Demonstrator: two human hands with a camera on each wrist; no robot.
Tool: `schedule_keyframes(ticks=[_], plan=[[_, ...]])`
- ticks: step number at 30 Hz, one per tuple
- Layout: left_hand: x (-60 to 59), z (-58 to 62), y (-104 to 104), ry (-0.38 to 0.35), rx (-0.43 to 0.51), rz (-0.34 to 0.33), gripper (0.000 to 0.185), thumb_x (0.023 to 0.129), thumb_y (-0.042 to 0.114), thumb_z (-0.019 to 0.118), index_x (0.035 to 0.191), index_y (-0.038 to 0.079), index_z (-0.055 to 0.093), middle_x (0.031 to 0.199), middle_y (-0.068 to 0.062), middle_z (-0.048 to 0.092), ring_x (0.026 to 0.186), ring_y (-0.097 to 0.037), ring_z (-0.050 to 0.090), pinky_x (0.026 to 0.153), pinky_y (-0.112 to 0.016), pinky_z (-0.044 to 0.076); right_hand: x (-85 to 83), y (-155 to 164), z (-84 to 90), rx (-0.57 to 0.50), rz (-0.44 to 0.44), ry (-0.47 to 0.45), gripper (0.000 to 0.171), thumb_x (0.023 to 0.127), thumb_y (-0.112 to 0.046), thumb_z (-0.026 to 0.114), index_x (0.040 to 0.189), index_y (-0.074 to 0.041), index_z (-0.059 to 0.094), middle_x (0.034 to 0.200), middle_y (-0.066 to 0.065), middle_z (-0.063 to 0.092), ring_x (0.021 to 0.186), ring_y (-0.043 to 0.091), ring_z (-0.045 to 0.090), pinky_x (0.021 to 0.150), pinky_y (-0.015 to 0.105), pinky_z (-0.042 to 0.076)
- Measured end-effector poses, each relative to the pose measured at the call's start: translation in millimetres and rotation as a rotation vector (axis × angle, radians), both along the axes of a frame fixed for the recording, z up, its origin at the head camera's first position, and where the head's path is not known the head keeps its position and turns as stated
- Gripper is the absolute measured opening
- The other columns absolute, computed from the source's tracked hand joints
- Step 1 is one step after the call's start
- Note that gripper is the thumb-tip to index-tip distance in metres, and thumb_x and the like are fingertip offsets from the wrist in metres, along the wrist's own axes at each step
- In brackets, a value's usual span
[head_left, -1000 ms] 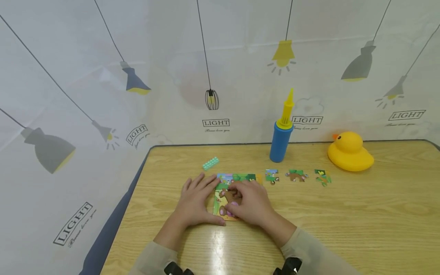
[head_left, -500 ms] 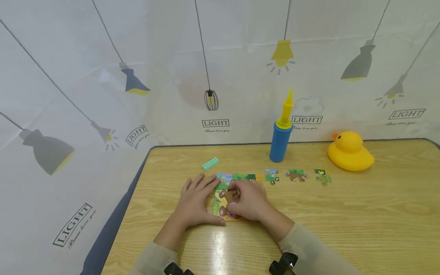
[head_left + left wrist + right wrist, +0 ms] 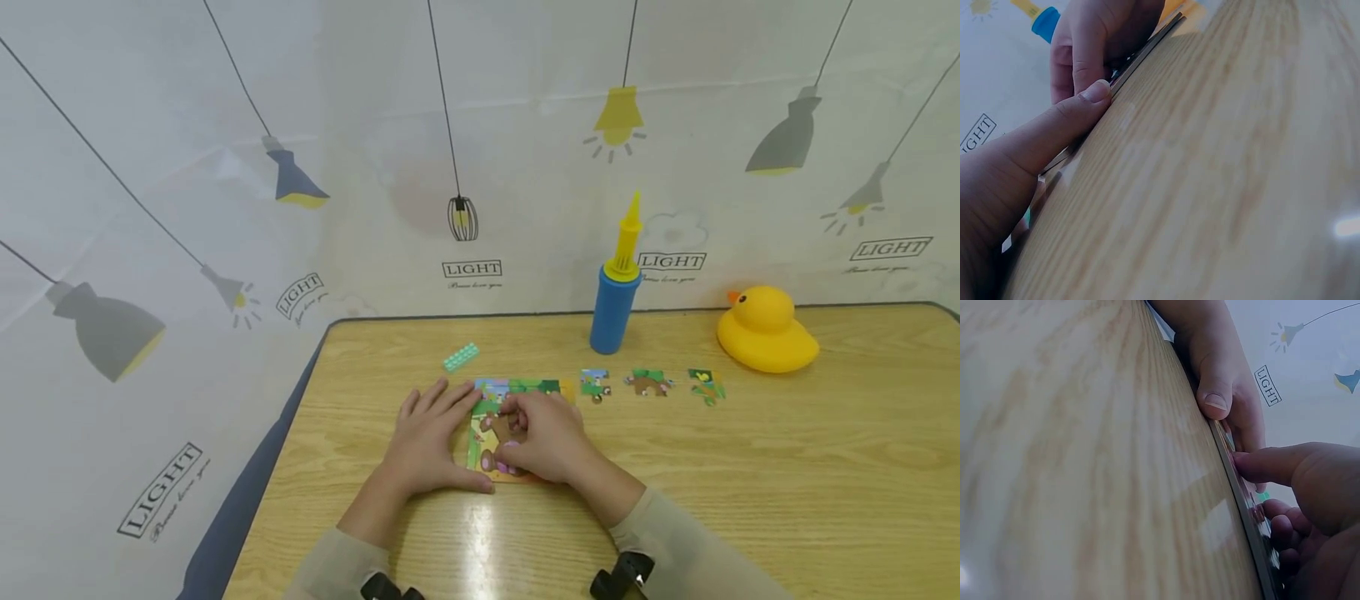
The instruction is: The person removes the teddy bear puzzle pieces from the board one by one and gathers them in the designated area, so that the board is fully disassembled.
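Note:
A jigsaw puzzle (image 3: 489, 422) with a brown bear lies flat in its thin frame on the table. My left hand (image 3: 429, 442) spreads round its left side, with fingertips at the upper left corner and the thumb (image 3: 1094, 92) against the near edge. Over the middle and right of the puzzle is my right hand (image 3: 551, 437). Its thumb (image 3: 1260, 464) and curled fingers pinch a puzzle piece lying on the picture; the hand hides most of that piece. Three loose puzzle pieces, a left one (image 3: 595, 383), a bear one (image 3: 649, 382) and a right one (image 3: 706, 387), lie in a row beyond.
A small teal studded brick (image 3: 461, 357) lies behind the puzzle. Towards the back of the wooden table (image 3: 750, 500) stand a blue and yellow hand pump (image 3: 615, 308) and a yellow rubber duck (image 3: 767, 333). A lamp-printed backdrop (image 3: 360, 167) rises behind the table.
The right wrist has shifted slightly to the left since a second ago. Both hands otherwise keep their places on the puzzle, and the loose pieces have not moved.

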State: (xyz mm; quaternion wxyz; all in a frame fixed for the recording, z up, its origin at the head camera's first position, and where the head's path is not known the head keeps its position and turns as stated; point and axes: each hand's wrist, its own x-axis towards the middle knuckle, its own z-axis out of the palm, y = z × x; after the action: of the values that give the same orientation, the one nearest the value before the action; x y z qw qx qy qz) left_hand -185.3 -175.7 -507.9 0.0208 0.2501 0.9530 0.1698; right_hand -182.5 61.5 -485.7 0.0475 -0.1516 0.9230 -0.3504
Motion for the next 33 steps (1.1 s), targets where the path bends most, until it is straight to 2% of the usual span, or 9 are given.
schedule_keyframes(ticks=[18, 25, 33], plan=[[-0.9, 1.7, 1.5, -0.004, 0.001, -0.005, 0.136, 0.061, 0.094, 0.076, 0.17, 0.026, 0.033, 0.176, 0.008, 0.025, 0.163, -0.033, 0.012, 0.126, -0.067, 0.003, 2.2, 1.0, -0.4, -0.031, -0.024, 0.014, 0.052, 0.072, -0.029, 0.097, 0.119, -0.018, 0.076, 0.09, -0.012, 0.061, 0.092, 0.015, 0.052, 0.083, 0.044, 0.038], [-0.9, 1.5, 0.8, -0.007, -0.007, -0.001, 0.136, 0.06, 0.094, 0.076, 0.17, 0.026, 0.033, 0.176, 0.009, 0.025, 0.163, -0.032, 0.012, 0.126, -0.066, 0.003, 2.8, 0.2, 0.3, -0.03, -0.031, 0.023, 0.052, 0.074, -0.027, 0.097, 0.121, -0.018, 0.075, 0.1, -0.011, 0.069, 0.104, 0.018, 0.059, 0.089, 0.048, 0.041], [0.2, 1.2, 0.2, -0.003, -0.006, 0.0, 0.136, 0.06, 0.093, 0.077, 0.17, 0.025, 0.033, 0.176, 0.008, 0.025, 0.163, -0.032, 0.012, 0.126, -0.067, 0.004, 5.6, -0.8, -0.9, -0.037, -0.042, 0.049, 0.054, 0.074, -0.028, 0.098, 0.121, -0.019, 0.075, 0.112, -0.007, 0.072, 0.114, 0.024, 0.058, 0.094, 0.052, 0.041]])
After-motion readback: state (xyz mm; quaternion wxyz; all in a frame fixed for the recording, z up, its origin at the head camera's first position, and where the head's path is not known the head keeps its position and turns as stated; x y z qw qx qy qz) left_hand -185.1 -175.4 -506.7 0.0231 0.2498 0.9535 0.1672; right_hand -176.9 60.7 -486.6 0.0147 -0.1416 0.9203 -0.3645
